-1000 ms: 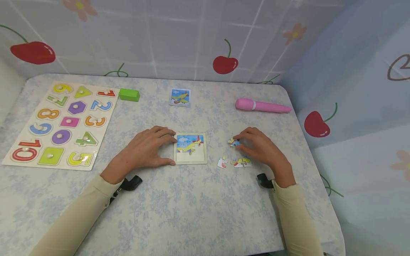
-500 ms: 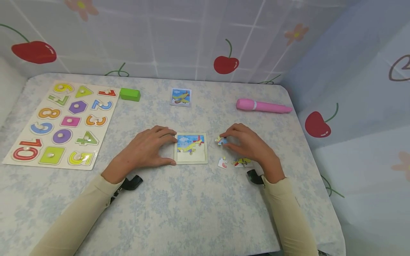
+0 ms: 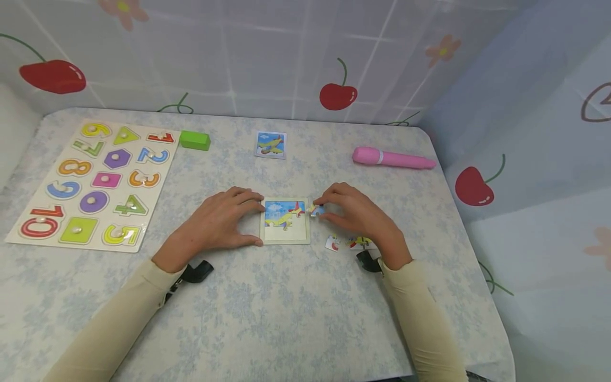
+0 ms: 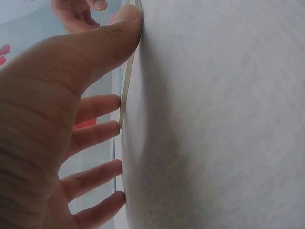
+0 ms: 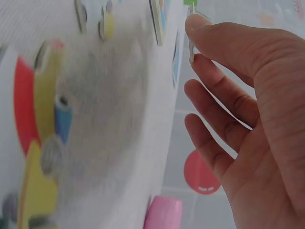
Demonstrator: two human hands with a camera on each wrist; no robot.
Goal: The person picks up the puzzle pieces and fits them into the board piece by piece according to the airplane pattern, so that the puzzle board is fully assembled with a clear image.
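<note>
A small square puzzle tray lies on the table, partly filled with an airplane picture; its lower part shows bare board. My left hand rests along the tray's left side, thumb and fingertips touching the edge, also seen in the left wrist view with the tray's thin edge. Just past the tray's right edge, my right hand pinches a blue and yellow puzzle piece between thumb and index finger. In the right wrist view that puzzle piece appears edge-on. Loose puzzle pieces lie below the right hand.
A number-and-shape peg board lies at the left, with a green block at its top right corner. Behind the tray is an airplane picture card. A pink marker-like stick lies at the back right.
My right hand has moved left with the pinched puzzle piece, from above the loose pieces to beside the tray. The left hand stays at the tray's edge.
</note>
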